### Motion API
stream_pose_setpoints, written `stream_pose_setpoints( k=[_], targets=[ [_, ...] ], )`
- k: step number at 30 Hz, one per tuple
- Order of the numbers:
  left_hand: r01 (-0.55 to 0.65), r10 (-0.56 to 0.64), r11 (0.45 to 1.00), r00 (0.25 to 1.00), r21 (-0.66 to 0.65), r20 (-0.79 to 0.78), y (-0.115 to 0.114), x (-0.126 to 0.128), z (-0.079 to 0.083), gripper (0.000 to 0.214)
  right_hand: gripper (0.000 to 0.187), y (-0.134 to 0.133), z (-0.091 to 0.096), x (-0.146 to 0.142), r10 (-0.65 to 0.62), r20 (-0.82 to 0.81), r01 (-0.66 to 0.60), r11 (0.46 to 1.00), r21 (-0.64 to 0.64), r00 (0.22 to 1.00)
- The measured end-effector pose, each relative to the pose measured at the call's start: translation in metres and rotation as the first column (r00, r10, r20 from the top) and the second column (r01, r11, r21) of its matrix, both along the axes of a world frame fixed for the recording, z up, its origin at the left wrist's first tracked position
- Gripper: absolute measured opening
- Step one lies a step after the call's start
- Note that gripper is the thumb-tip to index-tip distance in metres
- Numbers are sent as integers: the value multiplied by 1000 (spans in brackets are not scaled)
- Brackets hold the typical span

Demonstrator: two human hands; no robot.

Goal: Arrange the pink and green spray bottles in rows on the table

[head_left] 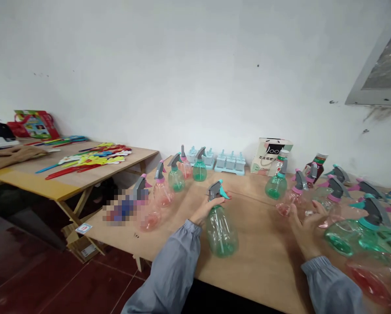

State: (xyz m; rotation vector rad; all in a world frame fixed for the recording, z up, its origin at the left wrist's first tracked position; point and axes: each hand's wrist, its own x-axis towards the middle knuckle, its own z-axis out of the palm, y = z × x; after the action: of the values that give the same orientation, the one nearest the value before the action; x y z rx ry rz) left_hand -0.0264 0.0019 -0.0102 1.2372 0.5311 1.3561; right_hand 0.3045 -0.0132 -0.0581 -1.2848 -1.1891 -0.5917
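Observation:
My left hand is closed around the neck of a green spray bottle with a grey head and a teal trigger. This bottle looks upright, at or just over the front part of the wooden table. On the right, my right hand has its thumb and fingers spread apart. It is beside a clear pink spray bottle and another pink spray bottle; whether it touches either I cannot tell. A large green spray bottle is just right of that hand.
Several pink and green spray bottles line the left of the table, including a pink one. Pale blue ice-pop molds and a printed paper bag stand along the wall. Another table at left holds colorful gloves.

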Motion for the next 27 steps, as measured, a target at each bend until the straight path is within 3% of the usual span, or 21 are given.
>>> stream_pose_setpoints(
  k=[3, 7, 9, 12, 18, 20, 24, 27],
  targets=[
    [35, -34, 999, 999, 8, -28, -2, 2, -1, 52, 75, 14, -11, 7, 5, -15, -6, 999, -35, 1000],
    [96, -96, 994, 995, -59, -3, -1, -1, -2, 61, 105, 29, -25, 10, 0, -100, -12, 993, -122, 995],
    [77, -76, 993, 997, -92, 18, 0, -3, -2, 59, 113, 34, -29, 12, -13, -139, -14, 982, -190, 990],
    [-17, 19, 992, 1000, -122, 15, 1, -3, -3, 51, 117, 38, -34, 14, -33, -174, -12, 967, -255, 984],
    [-30, 35, 993, 999, -115, 39, 1, -2, -3, 43, 123, 45, -38, 21, -63, -235, -9, 956, -293, 970],
    [-67, 71, 993, 997, -101, 37, 0, -3, -3, 37, 125, 46, -38, 22, -67, -249, -11, 954, -299, 966],
    [-22, 24, 999, 998, -38, 51, -1, -2, -3, 41, 127, 48, -39, 24, -57, -264, -25, 955, -297, 963],
    [-116, 116, 993, 993, 26, -1, -2, -2, 0, 43, 127, 51, -42, 28, -28, -247, -45, 957, -286, 969]
  ],
)
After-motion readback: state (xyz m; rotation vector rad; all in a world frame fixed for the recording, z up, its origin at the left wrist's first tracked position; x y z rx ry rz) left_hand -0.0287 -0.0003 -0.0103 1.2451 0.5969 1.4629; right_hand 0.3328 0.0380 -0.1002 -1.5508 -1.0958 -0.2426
